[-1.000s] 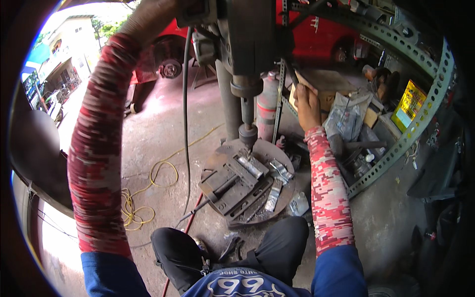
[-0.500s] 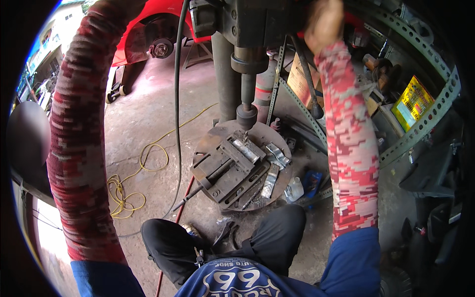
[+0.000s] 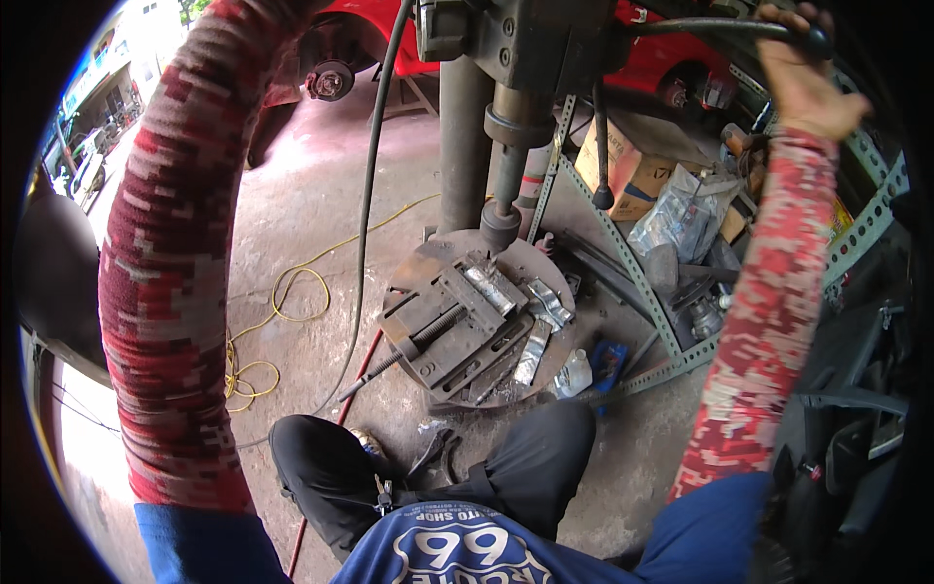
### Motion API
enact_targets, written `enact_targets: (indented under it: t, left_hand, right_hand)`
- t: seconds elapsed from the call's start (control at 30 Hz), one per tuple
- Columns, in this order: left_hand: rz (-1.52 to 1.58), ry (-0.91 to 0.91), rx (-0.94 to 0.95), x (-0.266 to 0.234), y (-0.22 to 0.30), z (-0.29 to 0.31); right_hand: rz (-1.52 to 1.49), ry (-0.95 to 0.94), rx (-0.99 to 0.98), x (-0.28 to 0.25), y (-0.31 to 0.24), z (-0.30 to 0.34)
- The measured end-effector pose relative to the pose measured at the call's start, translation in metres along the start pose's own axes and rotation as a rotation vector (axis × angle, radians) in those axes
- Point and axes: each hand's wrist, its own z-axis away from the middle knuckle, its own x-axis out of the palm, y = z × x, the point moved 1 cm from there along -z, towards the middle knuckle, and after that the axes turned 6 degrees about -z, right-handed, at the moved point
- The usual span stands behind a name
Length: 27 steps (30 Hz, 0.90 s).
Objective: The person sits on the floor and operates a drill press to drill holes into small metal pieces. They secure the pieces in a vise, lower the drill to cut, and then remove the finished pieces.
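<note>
Since half a second ago, the right hand point(image 3: 809, 92) has swung outward, from beside the drill head point(image 3: 530, 44) to the far end of a lever point(image 3: 715, 24) in the head view. Its fingers lie at the lever's knob point(image 3: 820, 41), the thumb sticking out apart; whether they clamp on it I cannot tell. Another lever point(image 3: 600, 136) hangs from the head. The left hand is past the upper frame edge, so its grip cannot be told; only the left sleeve point(image 3: 175, 273) shows.

On the round table point(image 3: 413, 268), the vise point(image 3: 452, 336) holds the metal piece point(image 3: 489, 288), a little beyond the middle toward the far edge, under the chuck point(image 3: 501, 225). The vise's screw rod point(image 3: 372, 377) juts past the near left edge. Metal strips point(image 3: 531, 352) lie by the right edge; just beyond the near right edge stands a bottle point(image 3: 574, 374).
</note>
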Motion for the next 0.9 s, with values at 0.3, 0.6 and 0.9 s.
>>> enact_targets:
  t: [0.3, 0.6, 0.9]
  left_hand:
    - [0.032, 0.164, -0.074, 0.003, -0.026, 0.153]
    - [0.024, -0.795, -0.962, 0.059, -0.085, 0.47]
    - [-0.146, -0.349, -1.058, 0.117, -0.079, 0.499]
  right_hand:
    - [0.356, -0.25, 0.339, -0.024, -0.06, 0.03]
    - [1.685, -0.174, 0.81, 0.022, -0.046, 0.078]
    - [1.909, -0.188, 0.782, 0.016, -0.014, 0.085]
